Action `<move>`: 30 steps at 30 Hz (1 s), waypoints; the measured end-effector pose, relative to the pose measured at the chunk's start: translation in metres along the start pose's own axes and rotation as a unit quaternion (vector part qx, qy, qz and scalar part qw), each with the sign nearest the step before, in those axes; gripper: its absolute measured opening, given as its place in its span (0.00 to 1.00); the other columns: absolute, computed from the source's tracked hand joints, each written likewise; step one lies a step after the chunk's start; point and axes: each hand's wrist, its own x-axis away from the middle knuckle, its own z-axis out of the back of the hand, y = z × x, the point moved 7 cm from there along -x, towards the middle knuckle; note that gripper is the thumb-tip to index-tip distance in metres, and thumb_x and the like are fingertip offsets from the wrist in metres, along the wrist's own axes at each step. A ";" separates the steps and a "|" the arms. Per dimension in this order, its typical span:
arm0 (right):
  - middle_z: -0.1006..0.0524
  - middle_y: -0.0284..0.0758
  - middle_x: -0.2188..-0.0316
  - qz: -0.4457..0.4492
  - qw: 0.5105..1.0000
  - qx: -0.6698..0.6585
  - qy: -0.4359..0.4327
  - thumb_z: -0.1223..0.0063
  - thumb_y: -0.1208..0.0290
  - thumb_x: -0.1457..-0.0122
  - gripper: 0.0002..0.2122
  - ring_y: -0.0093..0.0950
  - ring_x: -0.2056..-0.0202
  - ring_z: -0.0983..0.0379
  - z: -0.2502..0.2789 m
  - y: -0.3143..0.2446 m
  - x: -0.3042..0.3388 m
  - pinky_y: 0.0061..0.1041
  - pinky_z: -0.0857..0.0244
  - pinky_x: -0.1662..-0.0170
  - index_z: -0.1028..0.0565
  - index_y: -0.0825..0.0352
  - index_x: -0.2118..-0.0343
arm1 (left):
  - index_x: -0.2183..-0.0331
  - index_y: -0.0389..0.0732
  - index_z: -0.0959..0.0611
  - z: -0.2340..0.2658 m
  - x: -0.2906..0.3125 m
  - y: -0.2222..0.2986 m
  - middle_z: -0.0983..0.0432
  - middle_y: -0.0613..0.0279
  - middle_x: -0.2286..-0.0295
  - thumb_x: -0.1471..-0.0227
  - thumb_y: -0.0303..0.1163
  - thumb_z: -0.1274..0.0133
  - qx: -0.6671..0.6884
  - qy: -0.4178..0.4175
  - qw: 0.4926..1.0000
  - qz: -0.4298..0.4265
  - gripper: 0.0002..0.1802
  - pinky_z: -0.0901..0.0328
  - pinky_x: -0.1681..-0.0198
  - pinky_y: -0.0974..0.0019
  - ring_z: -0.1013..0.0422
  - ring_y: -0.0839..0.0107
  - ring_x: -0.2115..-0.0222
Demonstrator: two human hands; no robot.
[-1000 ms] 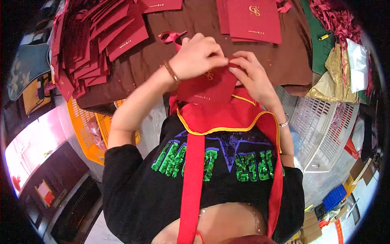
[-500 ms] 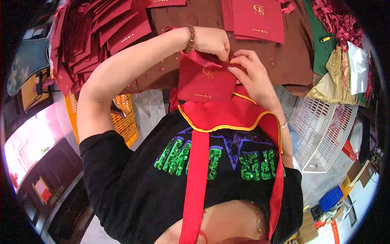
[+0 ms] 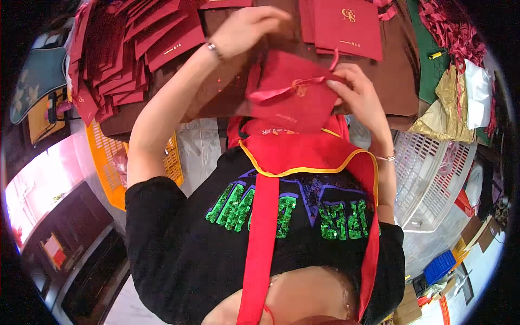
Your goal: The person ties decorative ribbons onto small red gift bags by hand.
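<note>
My right hand (image 3: 356,92) pinches the upper right edge of a flat dark red gift bag (image 3: 290,116) with a gold emblem. The bag is tilted and smeared by motion, just above the red apron (image 3: 303,151) in front of me. A shiny red ribbon (image 3: 265,96) lies across its face, and a ribbon end sticks up by my right fingers. My left hand (image 3: 246,31) is apart from the bag, raised over the brown-covered table to the upper left. Its fingers reach out to the right, partly blurred, with nothing seen in them.
Many similar red bags (image 3: 170,46) lie overlapped at the table's left, and a smaller stack (image 3: 349,30) lies at the far right. Loose red ribbons (image 3: 449,32) are heaped beyond it. A white plastic basket (image 3: 425,184) stands at right, an orange crate (image 3: 105,168) at left.
My left hand has let go of the bag and moved up and left. The bag has tilted and shifted right in my right hand, which has moved slightly right.
</note>
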 end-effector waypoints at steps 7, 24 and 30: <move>0.32 0.33 0.65 -0.002 0.983 0.167 0.073 0.47 0.74 0.48 0.13 0.21 0.68 0.32 0.017 0.006 0.008 0.17 0.37 0.68 0.31 0.69 0.60 | 0.57 0.42 0.26 -0.024 0.098 0.007 0.30 0.58 0.61 0.53 0.39 0.46 -0.168 -0.018 0.985 0.026 0.21 0.43 0.52 0.64 0.35 0.64 0.57; 0.25 0.43 0.67 0.093 0.963 0.254 0.012 0.52 0.70 0.46 0.11 0.36 0.63 0.27 -0.035 -0.013 -0.043 0.27 0.35 0.60 0.27 0.69 0.63 | 0.67 0.37 0.24 0.008 0.135 0.011 0.25 0.56 0.73 0.56 0.21 0.52 -0.200 0.113 0.972 0.050 0.10 0.35 0.69 0.67 0.28 0.64 0.73; 0.25 0.43 0.71 0.073 0.963 0.260 0.010 0.51 0.69 0.46 0.10 0.33 0.67 0.26 -0.032 -0.014 -0.043 0.25 0.36 0.64 0.27 0.70 0.65 | 0.65 0.34 0.24 0.035 0.174 -0.040 0.24 0.62 0.73 0.50 0.24 0.51 0.117 0.131 0.955 0.238 0.07 0.36 0.70 0.75 0.29 0.77 0.73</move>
